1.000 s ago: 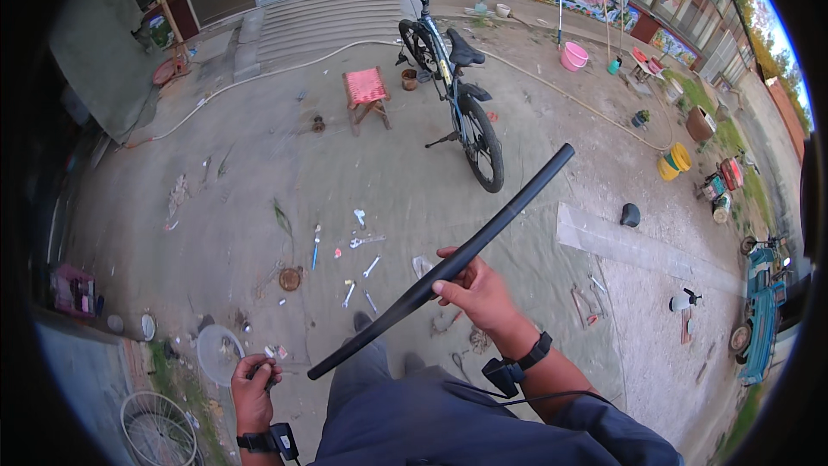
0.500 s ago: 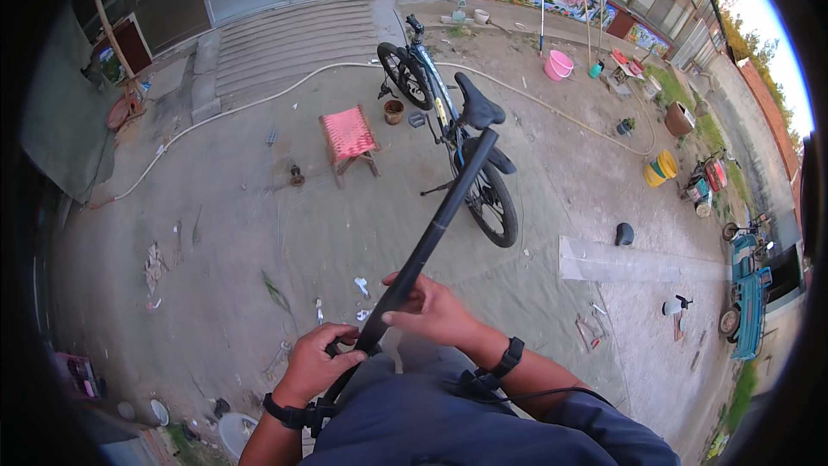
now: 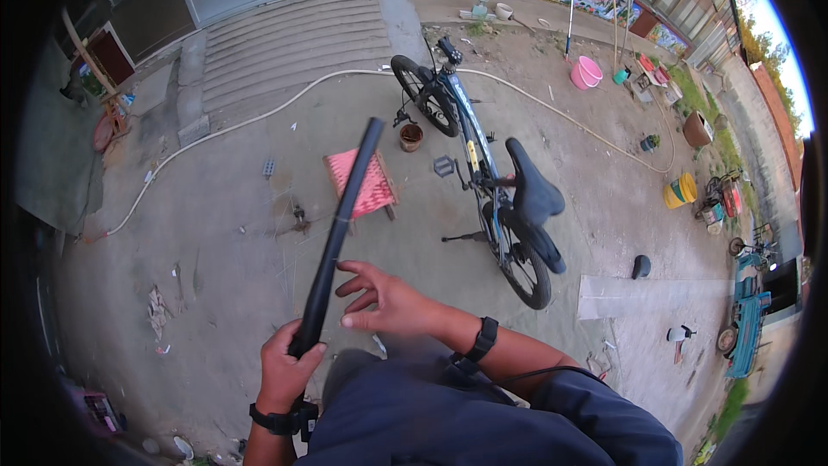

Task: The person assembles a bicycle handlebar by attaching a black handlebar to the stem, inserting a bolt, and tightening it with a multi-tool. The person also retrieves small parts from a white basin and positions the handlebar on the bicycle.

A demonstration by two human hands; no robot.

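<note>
A long, black, round tube (image 3: 332,255) with a faint seam partway along leans up and away from my body. Around its near end, the fingers of my left hand (image 3: 289,362) are wrapped. My right hand (image 3: 384,298) is just right of the tube, holding nothing, its fingers apart and bent. Beyond my hands a bicycle (image 3: 470,147) stands with its black saddle (image 3: 536,181) and rear wheel toward me. Behind the tube is a low folding stool (image 3: 375,194) with a pink woven seat, partly covered by it.
A brown pot (image 3: 411,137) stands between stool and bicycle. A pale hose (image 3: 259,109) curves across the yard. A metal part (image 3: 299,217) lies left of the stool. Pink (image 3: 586,72) and yellow (image 3: 680,191) buckets stand right, with a blue cart (image 3: 746,328) farther over.
My right hand has come off the tube and opened. The tube's far end has swung left, from beside the saddle to over the stool. The bicycle appears larger and nearer.
</note>
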